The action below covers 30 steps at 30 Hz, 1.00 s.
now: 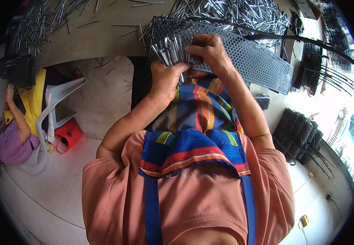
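My left hand (pixel 165 77) is closed round an upright bundle of thin metal strips (pixel 169 50), whose shiny ends fan out above the thumb. Just beside the bundle, my right hand (pixel 210 52) has its fingers bent in a pinch over a grey perforated metal plate (pixel 250 65). Whatever the right fingertips hold, if anything, is too small or hidden to make out. The plate slants down to the right in front of me, with its near left part behind my hands. Its face is covered with rows of round holes.
A large heap of loose metal strips (pixel 230 14) lies on the brown table (pixel 103 41) beyond the plate. A black bar (pixel 307 39) crosses at the right. Stacks of black wire-like racks (pixel 297 132) stand lower right. At left, another person (pixel 17 134) sits on a grey chair (pixel 44 118) near a red bag (pixel 68 134).
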Each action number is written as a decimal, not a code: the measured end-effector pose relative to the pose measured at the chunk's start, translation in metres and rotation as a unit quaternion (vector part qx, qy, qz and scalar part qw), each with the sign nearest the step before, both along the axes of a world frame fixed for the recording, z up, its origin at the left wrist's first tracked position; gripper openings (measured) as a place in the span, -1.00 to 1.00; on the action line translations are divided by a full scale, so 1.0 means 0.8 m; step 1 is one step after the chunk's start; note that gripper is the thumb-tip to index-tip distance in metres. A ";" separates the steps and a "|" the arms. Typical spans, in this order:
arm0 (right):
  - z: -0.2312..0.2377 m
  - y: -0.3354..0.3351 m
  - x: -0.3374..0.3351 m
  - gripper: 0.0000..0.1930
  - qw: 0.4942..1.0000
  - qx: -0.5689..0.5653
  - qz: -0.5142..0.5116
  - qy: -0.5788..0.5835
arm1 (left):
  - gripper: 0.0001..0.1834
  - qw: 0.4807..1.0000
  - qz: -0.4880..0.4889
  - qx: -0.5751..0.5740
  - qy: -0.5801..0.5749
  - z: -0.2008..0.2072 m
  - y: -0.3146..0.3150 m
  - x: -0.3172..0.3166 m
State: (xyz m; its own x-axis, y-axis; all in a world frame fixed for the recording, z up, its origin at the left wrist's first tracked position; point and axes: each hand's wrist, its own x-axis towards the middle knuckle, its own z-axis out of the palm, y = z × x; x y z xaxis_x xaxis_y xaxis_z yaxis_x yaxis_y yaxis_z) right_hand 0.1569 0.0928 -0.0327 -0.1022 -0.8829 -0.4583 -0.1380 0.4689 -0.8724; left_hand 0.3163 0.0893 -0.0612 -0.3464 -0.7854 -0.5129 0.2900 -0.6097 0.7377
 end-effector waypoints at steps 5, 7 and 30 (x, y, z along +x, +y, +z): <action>-0.005 0.009 -0.017 -0.89 0.958 -0.155 -0.240 -0.009 | -0.84 0.997 -0.010 0.078 -0.016 0.003 0.001 0.009; -0.016 0.001 -0.027 -0.96 0.918 -0.267 -0.293 0.006 | -0.85 0.993 -0.024 0.112 -0.024 0.006 0.004 0.013; -0.040 -0.027 -0.022 -0.87 0.863 -0.326 -0.157 0.353 | -0.84 0.984 -0.081 0.156 0.002 0.010 -0.008 0.009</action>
State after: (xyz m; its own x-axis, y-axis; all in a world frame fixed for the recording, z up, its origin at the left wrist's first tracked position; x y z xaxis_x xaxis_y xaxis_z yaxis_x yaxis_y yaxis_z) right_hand 0.1390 0.0710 -0.0644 -0.4339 -0.8079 0.3988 -0.6977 0.0212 -0.7161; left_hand 0.3233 0.0830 -0.0533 -0.4574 -0.5235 -0.7188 0.1732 -0.8453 0.5055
